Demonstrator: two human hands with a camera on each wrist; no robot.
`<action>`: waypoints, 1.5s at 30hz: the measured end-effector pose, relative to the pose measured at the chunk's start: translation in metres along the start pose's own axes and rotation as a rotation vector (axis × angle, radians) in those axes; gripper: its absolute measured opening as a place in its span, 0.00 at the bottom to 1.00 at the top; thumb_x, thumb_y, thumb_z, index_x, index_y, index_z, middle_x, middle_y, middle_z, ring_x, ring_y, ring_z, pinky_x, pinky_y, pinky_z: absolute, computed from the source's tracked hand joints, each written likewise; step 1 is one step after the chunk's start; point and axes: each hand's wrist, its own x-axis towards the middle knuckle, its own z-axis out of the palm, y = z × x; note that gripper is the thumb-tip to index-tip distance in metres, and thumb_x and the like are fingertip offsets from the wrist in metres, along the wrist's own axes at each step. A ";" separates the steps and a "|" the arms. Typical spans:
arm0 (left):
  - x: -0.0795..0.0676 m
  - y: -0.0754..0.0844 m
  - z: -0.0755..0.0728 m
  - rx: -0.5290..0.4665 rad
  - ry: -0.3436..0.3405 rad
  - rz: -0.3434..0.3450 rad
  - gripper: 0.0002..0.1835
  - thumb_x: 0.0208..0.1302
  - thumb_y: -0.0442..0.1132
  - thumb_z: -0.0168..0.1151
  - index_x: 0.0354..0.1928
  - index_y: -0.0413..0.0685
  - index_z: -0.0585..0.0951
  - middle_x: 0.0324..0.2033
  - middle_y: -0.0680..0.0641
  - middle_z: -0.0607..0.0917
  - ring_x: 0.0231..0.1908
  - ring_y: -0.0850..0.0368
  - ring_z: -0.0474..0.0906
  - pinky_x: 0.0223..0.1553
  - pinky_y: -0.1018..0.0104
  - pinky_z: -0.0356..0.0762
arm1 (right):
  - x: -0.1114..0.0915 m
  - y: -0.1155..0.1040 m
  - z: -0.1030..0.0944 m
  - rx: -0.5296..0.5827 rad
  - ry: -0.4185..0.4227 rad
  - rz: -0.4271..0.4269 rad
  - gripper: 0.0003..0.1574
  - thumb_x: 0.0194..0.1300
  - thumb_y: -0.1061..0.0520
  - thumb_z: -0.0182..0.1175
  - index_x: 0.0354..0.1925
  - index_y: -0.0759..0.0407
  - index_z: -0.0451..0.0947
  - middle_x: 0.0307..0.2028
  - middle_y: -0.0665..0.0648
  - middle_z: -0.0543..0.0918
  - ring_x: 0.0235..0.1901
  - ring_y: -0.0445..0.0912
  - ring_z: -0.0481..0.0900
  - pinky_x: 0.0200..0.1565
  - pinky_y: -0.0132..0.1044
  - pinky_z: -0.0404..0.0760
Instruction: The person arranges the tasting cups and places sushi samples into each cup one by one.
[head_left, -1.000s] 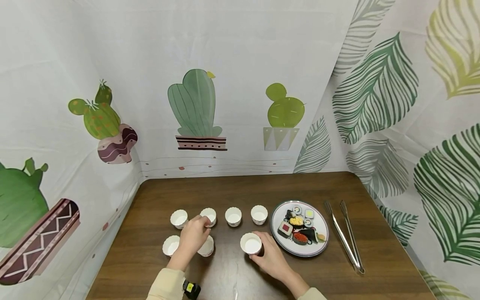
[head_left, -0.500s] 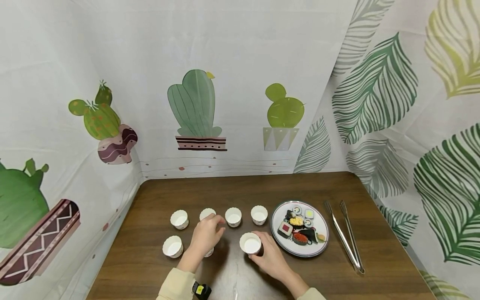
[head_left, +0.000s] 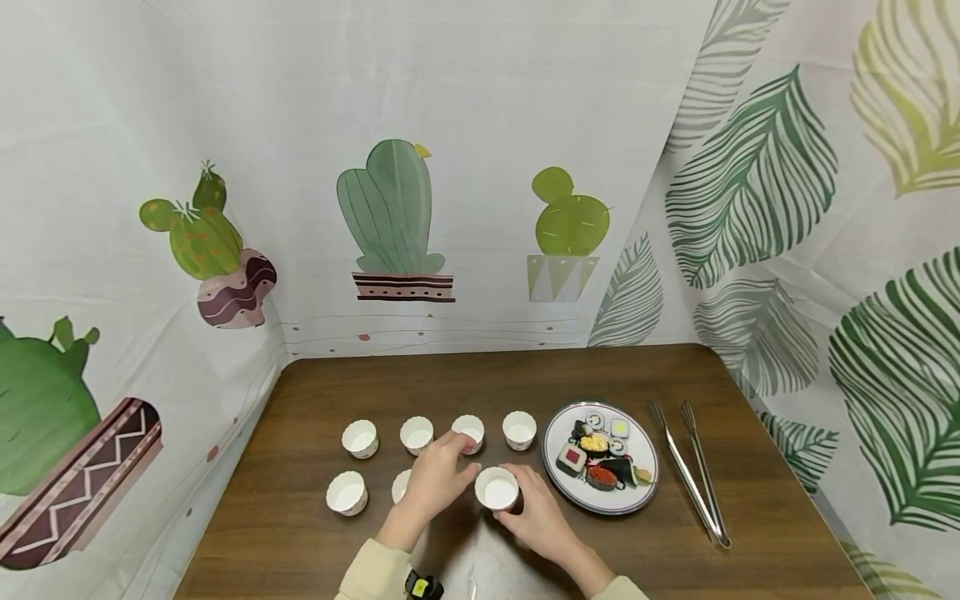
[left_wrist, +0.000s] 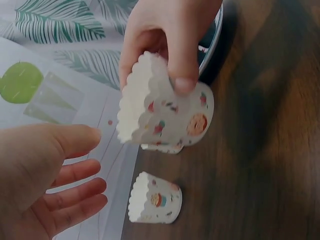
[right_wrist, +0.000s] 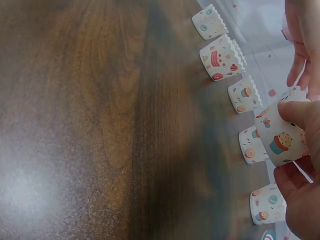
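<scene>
My right hand [head_left: 542, 518] grips a white paper cupcake cup [head_left: 497, 492] by its side, thumb and fingers round the wall. The left wrist view shows this cup [left_wrist: 170, 112] tilted, its scalloped rim turned toward my left hand and small cake and berry prints on the outside. My left hand [head_left: 437, 473] is just left of the held cup. Its fingers [left_wrist: 82, 192] are spread loosely, with nothing between them. Behind, four-abreast becomes several cups in a back row, among them one cup [head_left: 519, 431] beyond my right hand. A front-row cup [head_left: 401, 483] is partly hidden by my left hand.
Another front-row cup [head_left: 347, 493] stands at the left. Right of my right hand lies a round plate [head_left: 637, 492] holding several sushi pieces [head_left: 600, 477]. Metal tongs [head_left: 693, 487] lie farther right on the brown wooden table [head_left: 757, 500]. A printed cloth [head_left: 480, 167] hangs behind.
My left hand has moved right, from over the left cups to beside the held cup, uncovering a front-row cup. My right hand and its cup have shifted only slightly left.
</scene>
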 end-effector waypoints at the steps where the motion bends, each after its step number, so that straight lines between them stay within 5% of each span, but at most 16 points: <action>1: 0.000 0.002 0.001 0.000 -0.004 0.007 0.13 0.46 0.41 0.71 0.35 0.53 0.80 0.32 0.56 0.80 0.34 0.61 0.79 0.34 0.66 0.76 | 0.000 0.000 0.000 -0.001 -0.002 0.002 0.41 0.40 0.60 0.74 0.54 0.59 0.69 0.48 0.55 0.76 0.48 0.49 0.74 0.48 0.44 0.72; 21: 0.006 0.013 0.018 0.014 -0.042 0.043 0.09 0.42 0.35 0.70 0.28 0.53 0.80 0.24 0.57 0.78 0.24 0.64 0.76 0.25 0.71 0.72 | 0.001 -0.005 0.001 -0.039 -0.008 -0.014 0.42 0.40 0.58 0.73 0.55 0.57 0.68 0.48 0.49 0.76 0.47 0.43 0.72 0.48 0.41 0.73; 45: 0.006 0.019 0.016 0.018 -0.037 0.042 0.10 0.43 0.32 0.69 0.22 0.54 0.77 0.20 0.57 0.76 0.20 0.64 0.71 0.21 0.73 0.67 | 0.000 -0.005 0.003 -0.028 0.025 -0.044 0.42 0.38 0.59 0.73 0.54 0.57 0.69 0.47 0.49 0.76 0.46 0.42 0.73 0.47 0.40 0.73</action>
